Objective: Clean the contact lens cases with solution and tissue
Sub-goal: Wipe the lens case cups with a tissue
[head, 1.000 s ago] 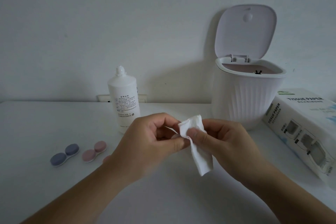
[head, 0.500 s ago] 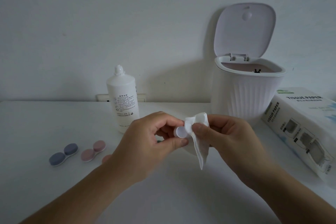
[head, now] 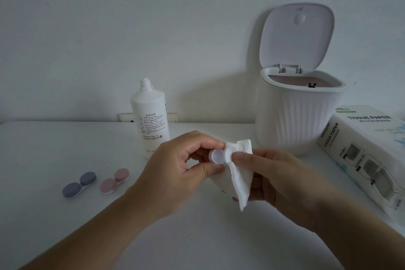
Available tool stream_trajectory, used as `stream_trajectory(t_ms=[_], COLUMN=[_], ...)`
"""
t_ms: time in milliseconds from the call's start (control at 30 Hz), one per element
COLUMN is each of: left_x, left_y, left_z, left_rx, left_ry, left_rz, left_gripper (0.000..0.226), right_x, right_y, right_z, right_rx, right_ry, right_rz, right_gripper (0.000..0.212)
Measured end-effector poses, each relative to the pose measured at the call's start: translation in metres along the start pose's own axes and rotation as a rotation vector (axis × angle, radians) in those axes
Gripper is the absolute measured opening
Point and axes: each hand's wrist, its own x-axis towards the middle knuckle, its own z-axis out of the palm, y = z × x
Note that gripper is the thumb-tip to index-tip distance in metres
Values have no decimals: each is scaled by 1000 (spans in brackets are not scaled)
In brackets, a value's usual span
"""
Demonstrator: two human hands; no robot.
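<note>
Wiping is the step in hand: just below the middle of the frame the left hand (head: pixel 175 166) is pinching a small white lens case piece (head: pixel 218 156) between curled fingers and thumb, its hollow facing the camera, while the right hand (head: pixel 278 180) is pressing a folded tissue (head: pixel 237 173) against the piece's right edge with thumb and forefinger closed on the paper. Judging from this, the next move is calling for the tissue to be worked into the hollow and turned, with a light grip so the small piece is not slipping out. At lower left, a blue lens case (head: pixel 79 184) and a pink lens case (head: pixel 114 181) are lying capped on the table (head: pixel 65 226), apparently waiting. Behind the hands the solution bottle (head: pixel 150 116) is standing upright; an open-lidded bin (head: pixel 298 114) is sitting at upper right, and a tissue box (head: pixel 368 155) is running off the right edge. Whether the held piece is a cap or a cup is hard telling, and the right fingers are mostly hiding behind the tissue.
</note>
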Motion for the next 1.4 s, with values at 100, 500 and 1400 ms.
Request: stream_trajectory(t_ms=[100, 500, 1400], left_x=[0, 4, -5], left_y=[0, -5, 0], left_z=[0, -7, 15], left_rx=[15, 122, 126], left_ry=[-6, -111, 115], left_rz=[-11, 44, 98], left_gripper=[23, 23, 31], right_x=[-1, -1, 2], right_y=[0, 1, 7], right_z=[2, 3, 6], right_rx=[-67, -221, -192], right_ry=[-25, 99, 203], right_rz=[-68, -165, -271], right_gripper=[28, 22, 25])
